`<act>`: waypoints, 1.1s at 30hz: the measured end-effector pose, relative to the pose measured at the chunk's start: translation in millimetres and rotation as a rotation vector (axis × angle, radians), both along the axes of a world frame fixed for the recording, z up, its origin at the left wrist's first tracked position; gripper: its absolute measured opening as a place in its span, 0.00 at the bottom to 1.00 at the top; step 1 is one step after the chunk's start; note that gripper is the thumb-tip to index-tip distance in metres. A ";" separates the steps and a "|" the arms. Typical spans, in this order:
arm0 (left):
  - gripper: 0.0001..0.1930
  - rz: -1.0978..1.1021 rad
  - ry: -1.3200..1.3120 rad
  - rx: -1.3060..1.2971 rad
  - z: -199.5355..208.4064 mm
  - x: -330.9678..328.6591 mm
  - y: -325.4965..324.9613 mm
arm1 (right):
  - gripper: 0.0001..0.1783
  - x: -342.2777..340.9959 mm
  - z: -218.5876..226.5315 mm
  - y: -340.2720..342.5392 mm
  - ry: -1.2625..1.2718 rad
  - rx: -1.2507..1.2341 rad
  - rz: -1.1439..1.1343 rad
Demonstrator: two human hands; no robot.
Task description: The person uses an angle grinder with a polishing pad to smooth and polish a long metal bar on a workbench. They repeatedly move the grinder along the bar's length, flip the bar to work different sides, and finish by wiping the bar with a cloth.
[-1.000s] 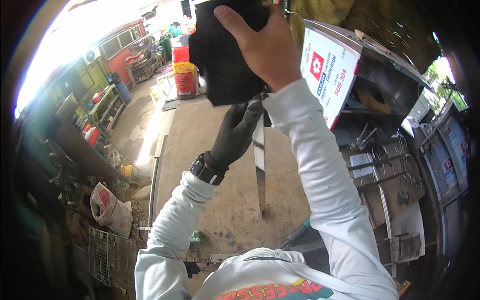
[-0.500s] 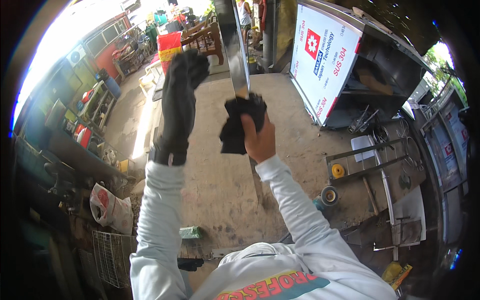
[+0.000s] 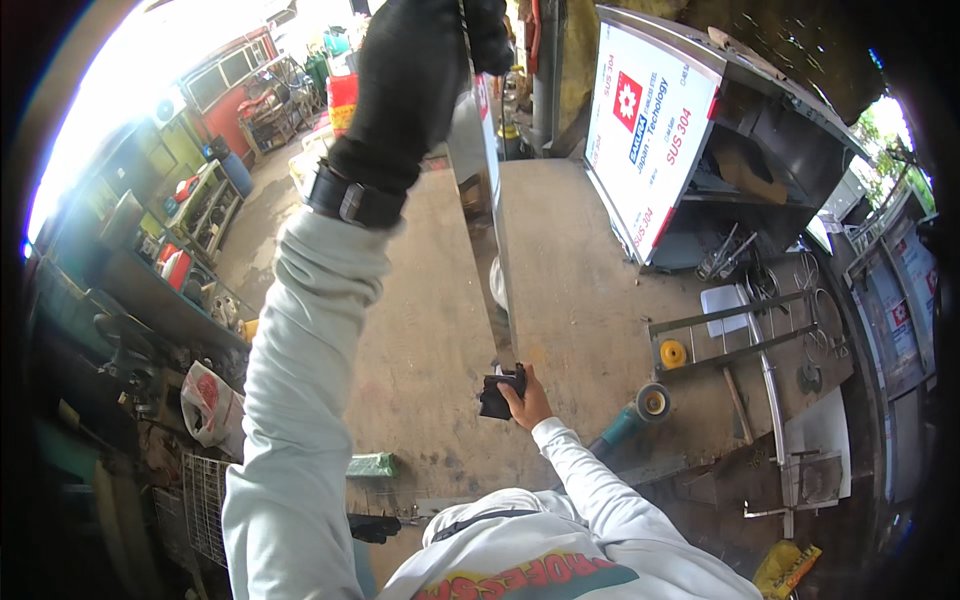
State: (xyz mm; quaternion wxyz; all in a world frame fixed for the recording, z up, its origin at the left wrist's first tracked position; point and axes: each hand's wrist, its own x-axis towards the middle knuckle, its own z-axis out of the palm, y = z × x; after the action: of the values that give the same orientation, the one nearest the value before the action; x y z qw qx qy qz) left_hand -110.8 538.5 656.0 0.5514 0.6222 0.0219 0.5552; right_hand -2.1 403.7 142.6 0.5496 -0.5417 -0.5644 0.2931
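A long, shiny metal strip stands tilted over the wooden table, running from the top of the view down toward me. My left hand, in a black glove with a wristwatch over its cuff, is raised far forward with its fingers closed on the strip's upper edge. Low at the strip's near end, my bare right hand pinches a folded black cloth or glove around the metal. Most of my left fingers are hidden behind the glove's back.
A large metal box with white printed film stands at the back right. Nearer on the wooden table lie a teal angle grinder, a hammer, a metal frame and a yellow disc. A green packet is near my left sleeve.
My left hand has moved up and forward from beside the strip and now grips it. My right hand has come down toward me with the black cloth, and the strip's near end sits lower.
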 end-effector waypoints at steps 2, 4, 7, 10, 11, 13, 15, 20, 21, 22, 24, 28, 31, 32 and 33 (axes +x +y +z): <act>0.21 0.234 0.011 0.018 2.8 6.0 -5.7 | 0.34 -9.0 34.5 -1.7 -0.048 0.025 -0.078; 0.17 0.421 0.059 0.165 4.3 7.4 -6.0 | 0.31 -16.7 129.2 27.0 0.040 0.196 -0.139; 0.13 0.832 0.124 0.729 -9.6 2.3 5.6 | 0.29 -18.8 328.3 62.5 0.174 0.359 -0.074; 0.21 0.945 0.491 1.181 16.2 -9.7 -3.0 | 0.20 56.1 453.8 122.5 -0.894 1.212 -0.321; 0.21 1.065 0.783 1.375 65.3 -28.7 -31.4 | 0.20 28.1 494.2 118.0 -0.607 1.160 -0.179; 0.18 0.951 0.346 1.758 39.3 -40.6 44.6 | 0.23 30.2 495.4 118.1 -0.270 0.830 -0.003; 0.20 0.876 0.515 1.466 34.4 -33.5 44.5 | 0.25 15.4 486.5 116.0 -0.041 0.643 -0.048; 0.26 0.483 0.509 0.719 25.6 -21.0 47.4 | 0.21 -11.2 440.4 135.0 -0.111 0.666 -0.339; 0.27 0.426 0.448 0.554 21.2 -15.5 43.7 | 0.21 -13.1 426.8 136.4 -0.162 0.677 -0.385; 0.28 0.324 0.387 0.606 16.0 -14.1 55.1 | 0.18 -10.5 412.5 133.2 -0.160 0.748 -0.327; 0.28 0.113 0.296 0.587 21.0 -14.3 67.3 | 0.16 -14.2 383.9 133.4 -0.046 0.812 -0.244; 0.22 -0.252 0.118 0.188 9.9 20.1 97.0 | 0.15 22.8 290.8 117.4 0.033 0.549 -0.260; 0.19 -0.412 0.061 0.236 12.0 46.7 73.3 | 0.20 31.4 217.5 95.9 -0.019 0.388 -0.255; 0.19 -0.254 0.048 0.265 8.5 57.8 70.3 | 0.20 34.9 196.6 85.9 -0.029 0.356 -0.283; 0.20 -0.097 0.034 0.288 4.9 67.2 66.5 | 0.20 39.4 175.4 76.3 -0.039 0.322 -0.313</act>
State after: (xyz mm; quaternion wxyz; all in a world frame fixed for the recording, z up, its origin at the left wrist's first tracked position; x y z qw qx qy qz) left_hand -43.6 605.0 660.9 0.4822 0.7045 -0.0786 0.5148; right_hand 37.3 479.9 318.0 0.6567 -0.5335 -0.5235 0.0999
